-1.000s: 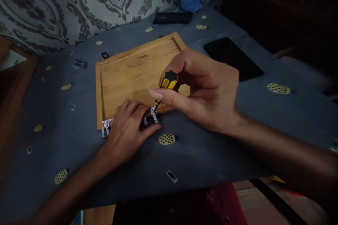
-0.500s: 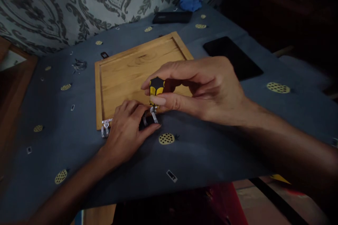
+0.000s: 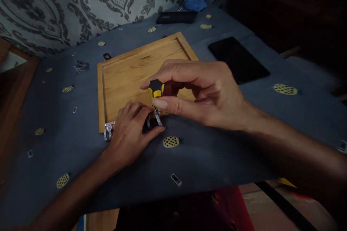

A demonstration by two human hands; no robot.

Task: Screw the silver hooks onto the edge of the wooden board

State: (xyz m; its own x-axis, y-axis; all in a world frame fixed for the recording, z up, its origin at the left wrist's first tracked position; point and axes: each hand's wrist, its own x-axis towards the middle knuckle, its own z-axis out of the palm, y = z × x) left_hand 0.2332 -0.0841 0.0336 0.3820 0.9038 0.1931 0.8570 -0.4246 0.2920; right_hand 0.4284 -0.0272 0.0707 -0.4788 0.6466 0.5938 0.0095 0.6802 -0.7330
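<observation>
A wooden panel (image 3: 146, 68) with a raised frame lies on the cloth-covered table. At its near edge sits a metal hinge (image 3: 157, 117), its arm pointing towards me. My left hand (image 3: 131, 126) rests over that edge, index finger and thumb closed about the hinge. My right hand (image 3: 208, 95) pinches a stubby black and yellow screwdriver (image 3: 156, 86) by its handle, upright above the hinge. The screwdriver's tip meets the hinge's mounting plate, though the exact contact is too small to make out. A second hinge (image 3: 108, 131) is on the panel's near left corner.
Small metal parts (image 3: 81, 66) lie left of the panel, and a dark clip-like piece (image 3: 107, 56) sits behind it. To the right is a black tablet-like slab (image 3: 238, 59). A black case (image 3: 176, 17) and a blue cloth (image 3: 196, 3) are at the back.
The screwdriver's handle has turned and leaned slightly left, with my right hand shifting left along with it. My left hand and the panel have stayed almost still.
</observation>
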